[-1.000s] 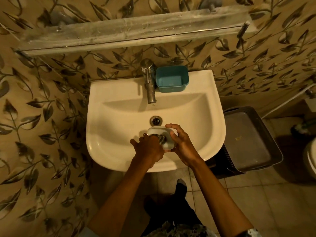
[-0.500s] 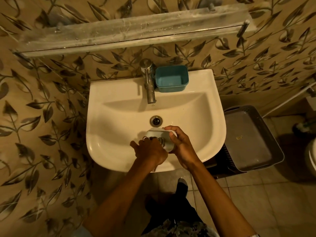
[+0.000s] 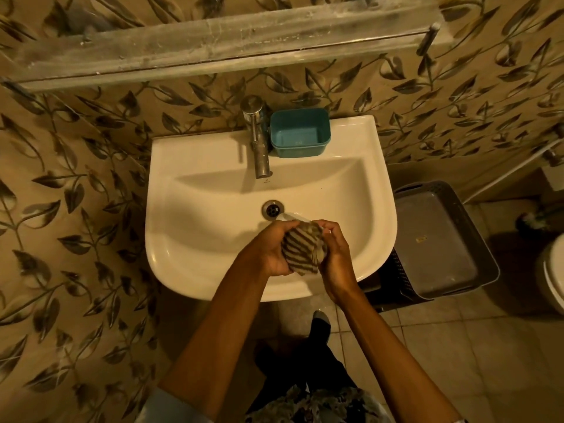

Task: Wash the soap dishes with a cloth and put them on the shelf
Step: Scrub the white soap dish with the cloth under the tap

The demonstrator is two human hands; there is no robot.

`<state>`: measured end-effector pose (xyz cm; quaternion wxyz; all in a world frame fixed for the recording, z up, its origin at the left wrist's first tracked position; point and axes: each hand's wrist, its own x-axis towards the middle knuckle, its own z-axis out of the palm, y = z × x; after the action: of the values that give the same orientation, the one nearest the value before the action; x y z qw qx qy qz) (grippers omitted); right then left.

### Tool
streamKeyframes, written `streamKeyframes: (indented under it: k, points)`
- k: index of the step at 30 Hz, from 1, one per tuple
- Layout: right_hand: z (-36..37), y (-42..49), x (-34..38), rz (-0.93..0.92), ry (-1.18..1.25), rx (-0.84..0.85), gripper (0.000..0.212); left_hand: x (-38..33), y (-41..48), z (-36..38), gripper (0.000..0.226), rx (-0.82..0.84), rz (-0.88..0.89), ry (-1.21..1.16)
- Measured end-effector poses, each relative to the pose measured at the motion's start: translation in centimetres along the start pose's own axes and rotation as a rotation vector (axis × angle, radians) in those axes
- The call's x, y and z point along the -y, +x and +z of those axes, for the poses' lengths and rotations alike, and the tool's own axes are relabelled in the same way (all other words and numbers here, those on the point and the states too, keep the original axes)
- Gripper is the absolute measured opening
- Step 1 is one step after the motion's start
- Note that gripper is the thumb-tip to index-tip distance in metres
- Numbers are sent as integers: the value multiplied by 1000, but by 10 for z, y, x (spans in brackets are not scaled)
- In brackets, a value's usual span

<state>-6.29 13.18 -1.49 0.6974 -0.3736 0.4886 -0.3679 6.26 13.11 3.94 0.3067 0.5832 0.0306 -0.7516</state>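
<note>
1. Lower centre of frame: the left hand (image 3: 271, 254) and right hand (image 3: 335, 257), fingers curled, grip the striped cloth (image 3: 303, 250) from both sides over the sink (image 3: 171, 239).
2. White soap dish (image 3: 291, 215): one edge shows above the cloth, just below the drain (image 3: 272, 209); the rest is covered.
3. Teal soap dish (image 3: 300, 132): on the sink rim, just right of the tap (image 3: 259, 148).
4. Shelf (image 3: 213, 47): across the top of the frame.
</note>
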Motion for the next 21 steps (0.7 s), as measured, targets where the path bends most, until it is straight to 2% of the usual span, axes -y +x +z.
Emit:
streamKeyframes:
  k: [3, 5, 7, 9, 11, 13, 15, 16, 19, 21]
  points:
    - [-2, -5, 1, -42, 23, -23, 21, -15, 2, -15, 48, -11, 15, -199]
    - [0, -9, -1, -91, -25, -28, 16, -19, 0, -16, 39, -50, 45, -247]
    - [2, -11, -1, -99, -23, -35, 15, -16, -1, -8, 32, 9, 88, -209]
    - [1, -11, 3, -81, 39, -19, 17, -5, 5, 0, 20, -86, 221, 87]
    - [-4, -7, 8, -46, 74, 14, 19, 6, 1, 12, 16, -212, 332, 525]
    - [-14, -3, 10, -10, 66, 42, 22, 17, -4, 21, 18, -123, 383, 876]
    - [-20, -3, 10, 45, 92, 39, 25, 26, -2, 25, 28, -121, 453, 1089]
    - [-22, -3, 10, 73, 108, 33, 26, 29, -1, 25, 32, -197, 524, 1205]
    - [-23, -3, 16, 108, 118, 8, 24, 37, 6, 25, 37, -581, 825, 1598]
    - [-24, -3, 24, 80, 114, 15, 21, 36, 8, 24, 39, -732, 905, 1700]
